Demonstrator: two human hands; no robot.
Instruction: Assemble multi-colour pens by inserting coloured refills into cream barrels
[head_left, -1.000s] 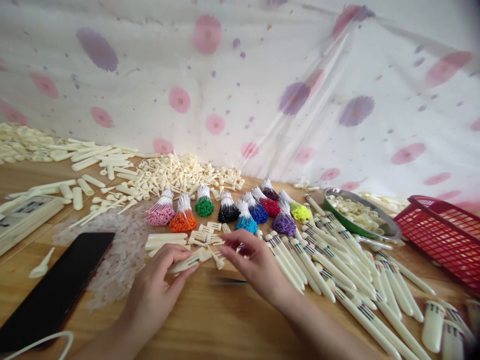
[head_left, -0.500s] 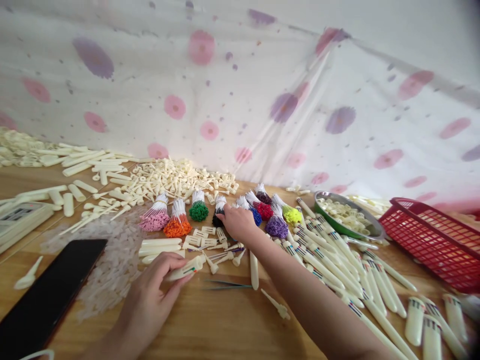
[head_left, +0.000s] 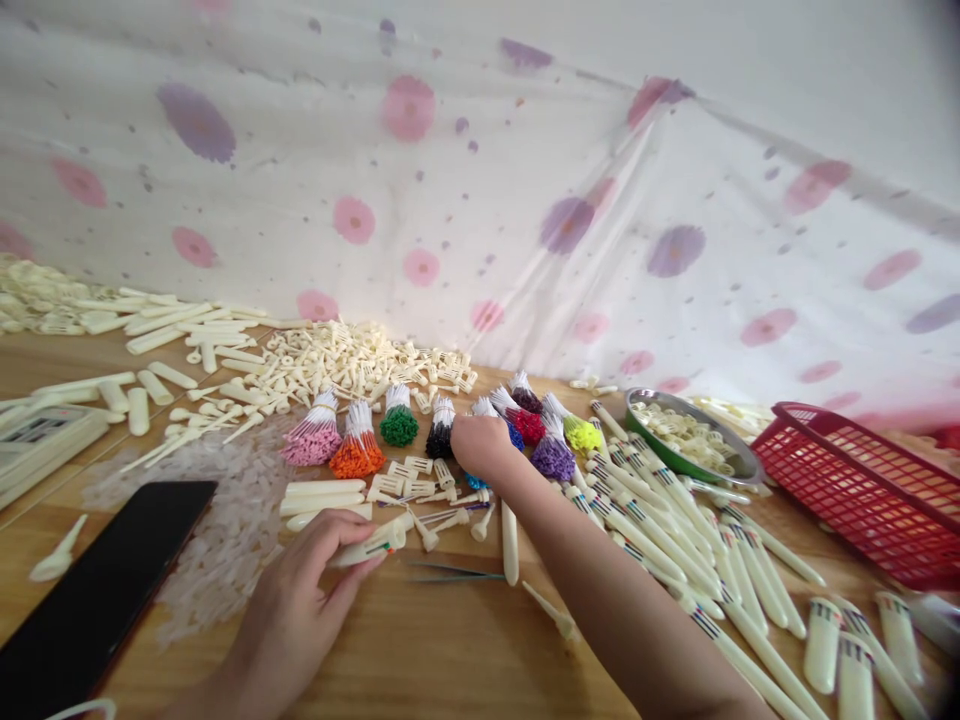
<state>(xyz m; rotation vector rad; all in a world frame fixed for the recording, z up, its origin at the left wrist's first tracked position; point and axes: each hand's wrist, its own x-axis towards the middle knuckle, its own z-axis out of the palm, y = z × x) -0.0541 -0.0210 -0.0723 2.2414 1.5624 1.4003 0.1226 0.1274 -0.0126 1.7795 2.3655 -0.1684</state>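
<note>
My left hand (head_left: 292, 590) pinches a short cream multicolour pen barrel (head_left: 373, 545), its open end facing right, with small green and red bits in its slots. Among the tied bundles of thin white sticks with coloured ends, my right hand (head_left: 482, 445) is curled, its fingertips hidden. It covers most of a light blue bundle (head_left: 475, 482). The black bundle (head_left: 439, 432) stands just left of it, and a dark blue bundle (head_left: 515, 436) shows behind it. Below lie cream slotted caps (head_left: 416, 480), small cone-tipped parts (head_left: 426, 535) and tweezers (head_left: 457, 573).
Finished-looking cream pens (head_left: 675, 520) fill the right side, beside a metal bowl (head_left: 752, 467) of small parts and a red basket (head_left: 855, 500). To the left lie a black phone (head_left: 105, 590) and clear plastic bits (head_left: 217, 560). Cream parts (head_left: 352, 360) are heaped behind.
My right hand has moved slightly right and down, from the black bundle to the light blue one, uncovering the black. My left hand keeps the pen barrel in nearly the same place.
</note>
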